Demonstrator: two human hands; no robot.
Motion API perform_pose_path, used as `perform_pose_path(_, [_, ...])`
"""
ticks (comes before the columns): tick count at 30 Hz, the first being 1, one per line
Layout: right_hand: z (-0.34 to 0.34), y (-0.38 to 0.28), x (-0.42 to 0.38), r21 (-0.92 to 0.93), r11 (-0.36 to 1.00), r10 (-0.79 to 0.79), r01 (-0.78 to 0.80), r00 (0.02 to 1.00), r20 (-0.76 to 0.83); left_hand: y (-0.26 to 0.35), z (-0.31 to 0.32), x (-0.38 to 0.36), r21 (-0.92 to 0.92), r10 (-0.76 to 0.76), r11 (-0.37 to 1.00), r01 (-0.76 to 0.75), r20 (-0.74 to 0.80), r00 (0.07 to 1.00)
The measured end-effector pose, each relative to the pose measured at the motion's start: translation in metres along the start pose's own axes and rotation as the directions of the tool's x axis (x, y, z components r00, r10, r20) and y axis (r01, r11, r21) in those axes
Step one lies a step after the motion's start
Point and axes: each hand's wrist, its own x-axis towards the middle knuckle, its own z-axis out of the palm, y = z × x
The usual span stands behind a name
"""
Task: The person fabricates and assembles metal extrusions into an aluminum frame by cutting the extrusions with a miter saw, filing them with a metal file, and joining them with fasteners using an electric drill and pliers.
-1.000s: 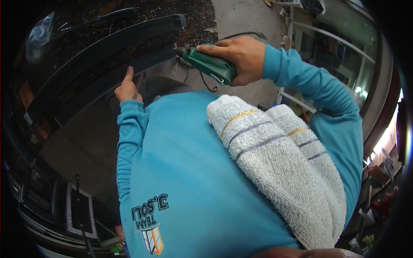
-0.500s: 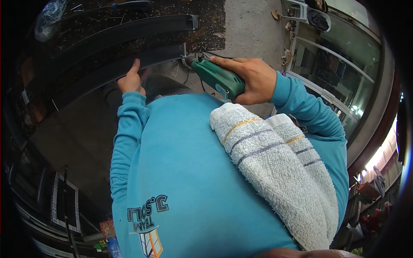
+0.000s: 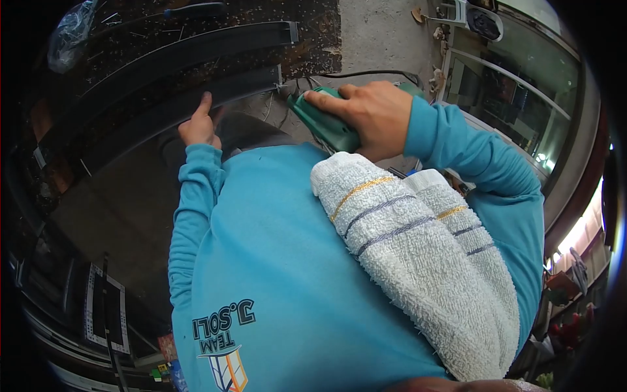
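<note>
- Head view: right hand (image 3: pixel 375 121) wrapped round a green drill (image 3: pixel 320 124), palm and fingers closed on the body.
- Right index finger lies forward along the top of the drill, tip short of its nose; the other fingers curl round the side, mostly out of sight. Can't tell if one is on the trigger.
- Drill nose points left, at the right end of the near dark bar (image 3: pixel 248 86). Nose is right beside that end; contact or gap, can't tell.
- Left hand (image 3: pixel 198 125) is on the near bar, left of the drill: thumb extended over the edge closest to the body, remaining fingers curled below, partly hidden. Edge sits between thumb and fingers; can't tell how firm.
- Far dark bar (image 3: pixel 215 46) runs roughly parallel, beyond the near one, clear of both hands.
- Bench (image 3: pixel 320 55) under the bars is dark, speckled with light chips. Screwdriver (image 3: pixel 194 10) and clear plastic bag (image 3: pixel 70 36) at its upper left.
- Black cord (image 3: pixel 372 73) crosses the concrete floor (image 3: pixel 385 39) beyond the right hand.
- Striped towel (image 3: pixel 418 261) hangs over the right shoulder.
</note>
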Motion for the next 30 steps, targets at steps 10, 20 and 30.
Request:
perform_pose_path(10, [-0.013, 0.023, 0.011, 0.167, 0.986, -0.028, 0.03, 1.0, -0.012, 0.001, 0.003, -0.002, -0.012, 0.004, 1.0, -0.005, -0.033, 0.999])
perform_pose_path(20, [-0.009, 0.017, 0.018, 0.105, 0.994, 0.026, -0.027, 1.0, 0.005, 0.0, 0.004, 0.0, -0.064, -0.009, 0.998, 0.008, -0.003, 1.0])
perform_pose_path(30, [-0.105, -0.125, 0.038, 0.208, 0.963, -0.173, 0.174, 0.985, -0.022, -0.034, -0.009, 0.034, 0.031, 0.085, 0.996, -0.088, 0.111, 0.99])
